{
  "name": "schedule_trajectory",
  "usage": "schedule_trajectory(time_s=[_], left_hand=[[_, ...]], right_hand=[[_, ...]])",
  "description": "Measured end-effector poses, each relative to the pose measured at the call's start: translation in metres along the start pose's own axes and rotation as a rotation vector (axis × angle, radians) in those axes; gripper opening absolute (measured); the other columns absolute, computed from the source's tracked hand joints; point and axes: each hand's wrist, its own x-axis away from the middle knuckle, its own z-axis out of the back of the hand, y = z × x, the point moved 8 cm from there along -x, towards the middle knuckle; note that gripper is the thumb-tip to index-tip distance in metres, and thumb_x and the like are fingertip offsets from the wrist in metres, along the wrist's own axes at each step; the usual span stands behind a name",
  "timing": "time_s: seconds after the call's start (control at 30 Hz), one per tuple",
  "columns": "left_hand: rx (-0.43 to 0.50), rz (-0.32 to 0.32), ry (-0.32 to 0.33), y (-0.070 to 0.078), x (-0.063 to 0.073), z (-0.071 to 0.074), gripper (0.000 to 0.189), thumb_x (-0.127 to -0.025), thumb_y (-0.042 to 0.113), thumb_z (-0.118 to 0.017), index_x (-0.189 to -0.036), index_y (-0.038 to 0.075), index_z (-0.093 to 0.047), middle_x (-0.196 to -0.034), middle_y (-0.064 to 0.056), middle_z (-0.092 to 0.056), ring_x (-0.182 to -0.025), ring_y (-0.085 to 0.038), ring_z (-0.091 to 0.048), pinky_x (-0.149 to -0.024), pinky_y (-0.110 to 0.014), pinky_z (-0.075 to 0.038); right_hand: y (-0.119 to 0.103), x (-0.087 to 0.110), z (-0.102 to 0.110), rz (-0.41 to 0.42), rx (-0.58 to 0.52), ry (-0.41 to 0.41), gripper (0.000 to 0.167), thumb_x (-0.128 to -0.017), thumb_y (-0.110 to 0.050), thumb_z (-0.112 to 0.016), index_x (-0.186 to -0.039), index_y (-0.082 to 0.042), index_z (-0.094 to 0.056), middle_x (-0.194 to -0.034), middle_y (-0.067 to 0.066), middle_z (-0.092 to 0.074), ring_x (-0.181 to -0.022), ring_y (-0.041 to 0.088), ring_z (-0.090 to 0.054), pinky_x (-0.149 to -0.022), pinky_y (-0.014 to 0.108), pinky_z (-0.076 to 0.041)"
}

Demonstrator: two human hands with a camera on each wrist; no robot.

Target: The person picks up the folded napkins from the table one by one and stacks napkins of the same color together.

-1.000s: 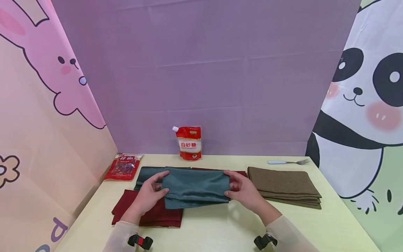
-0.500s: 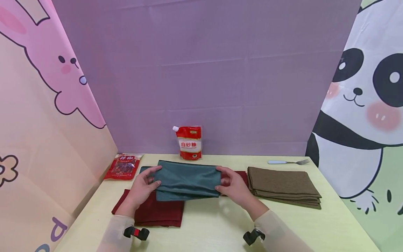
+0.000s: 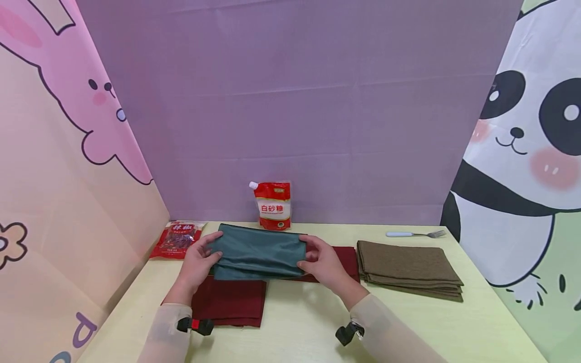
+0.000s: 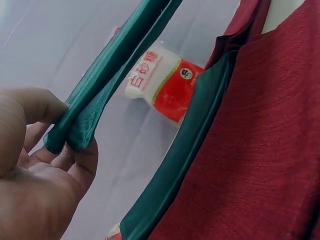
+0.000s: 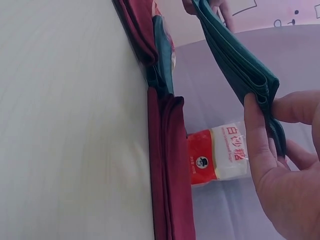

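A folded teal cloth [image 3: 258, 252] is held in the air by both hands, one at each end. My left hand [image 3: 195, 264] pinches its left end between thumb and fingers; my right hand [image 3: 322, 264] grips the right end the same way. In the right wrist view several folded layers of the held cloth [image 5: 240, 65] show. Below it on the table lies another teal cloth [image 4: 185, 145], mostly hidden in the head view. A folded dark red cloth [image 3: 231, 302] lies in front on the left, and a second dark red cloth [image 3: 347, 259] behind the right hand is partly covered.
Brown folded cloths [image 3: 408, 262] are stacked at the right. A red and white spouted pouch [image 3: 274, 206] stands at the back wall. A red packet [image 3: 179, 239] lies at the back left, and a fork [image 3: 415, 234] with a pale handle at the back right.
Both hands have carried the teal cloth leftward and toward the back of the table, uncovering more of the right-hand red cloth. The other things stay in place.
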Motion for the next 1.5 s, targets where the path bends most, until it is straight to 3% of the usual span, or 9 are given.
schedule_trajectory(time_s=[0.33,0.6,0.67,0.77,0.9,1.07,1.33,1.5], left_hand=[[-0.007,0.021,0.062,-0.014,-0.003,0.01,0.05,-0.1,-0.003,-0.066,-0.148,0.004,-0.057,-0.155,-0.021,-0.048,-0.142,-0.039,-0.044,-0.12,-0.057,-0.031],[-0.021,0.053,0.144,-0.025,-0.007,0.022,0.046,-0.1,0.004,-0.069,-0.145,0.006,-0.061,-0.15,-0.02,-0.052,-0.141,-0.035,-0.045,-0.12,-0.053,-0.035],[-0.019,0.076,0.165,-0.027,-0.007,0.025,0.044,-0.101,0.008,-0.071,-0.144,0.008,-0.063,-0.15,-0.018,-0.054,-0.14,-0.033,-0.048,-0.117,-0.046,-0.041],[0.004,0.113,0.19,-0.032,-0.006,0.028,0.042,-0.101,0.011,-0.071,-0.142,0.009,-0.065,-0.15,-0.015,-0.056,-0.137,-0.03,-0.051,-0.107,-0.027,-0.048],[0.04,0.146,0.202,-0.038,-0.006,0.029,0.04,-0.102,0.012,-0.07,-0.142,0.006,-0.066,-0.152,-0.013,-0.056,-0.139,-0.028,-0.05,-0.095,-0.012,-0.048],[0.08,0.171,0.196,-0.044,-0.005,0.028,0.042,-0.103,0.005,-0.067,-0.144,0.005,-0.063,-0.156,-0.014,-0.051,-0.142,-0.027,-0.046,-0.098,-0.014,-0.048],[0.117,0.181,0.159,-0.047,-0.006,0.03,0.05,-0.102,-0.004,-0.059,-0.151,0.005,-0.056,-0.162,-0.015,-0.043,-0.142,-0.029,-0.044,-0.093,-0.011,-0.048],[0.109,0.208,0.213,-0.052,-0.005,0.039,0.047,-0.103,0.0,-0.063,-0.149,0.007,-0.058,-0.161,-0.013,-0.044,-0.147,-0.029,-0.041,-0.111,-0.025,-0.044]], right_hand=[[0.01,-0.01,-0.012,-0.019,0.001,0.046,0.066,-0.088,0.009,-0.078,-0.148,-0.011,-0.057,-0.113,0.019,-0.062,-0.087,0.023,-0.063,-0.068,0.028,-0.059],[0.012,-0.017,-0.019,-0.032,0.011,0.106,0.061,-0.087,0.007,-0.08,-0.141,-0.016,-0.063,-0.109,0.015,-0.062,-0.088,0.024,-0.064,-0.072,0.035,-0.063],[0.011,-0.019,-0.021,-0.026,0.009,0.108,0.06,-0.087,0.008,-0.08,-0.14,-0.015,-0.064,-0.108,0.015,-0.063,-0.089,0.024,-0.064,-0.072,0.036,-0.064],[0.013,-0.022,-0.024,-0.025,0.016,0.11,0.055,-0.088,0.006,-0.08,-0.138,-0.013,-0.065,-0.105,0.017,-0.063,-0.089,0.024,-0.063,-0.071,0.035,-0.063],[0.017,-0.024,-0.026,-0.052,0.023,0.114,0.051,-0.089,0.004,-0.08,-0.136,-0.012,-0.067,-0.103,0.017,-0.063,-0.09,0.024,-0.062,-0.071,0.033,-0.063],[0.021,-0.025,-0.031,-0.088,0.014,0.098,0.052,-0.09,0.003,-0.079,-0.138,-0.012,-0.065,-0.103,0.017,-0.063,-0.09,0.025,-0.062,-0.074,0.034,-0.063],[0.024,-0.029,-0.04,-0.096,0.018,0.052,0.059,-0.091,0.004,-0.078,-0.145,-0.009,-0.06,-0.103,0.016,-0.061,-0.088,0.022,-0.06,-0.073,0.029,-0.061],[0.023,-0.034,-0.049,-0.075,0.016,0.011,0.062,-0.09,0.004,-0.078,-0.148,-0.006,-0.057,-0.102,0.018,-0.066,-0.088,0.021,-0.063,-0.073,0.028,-0.06]])
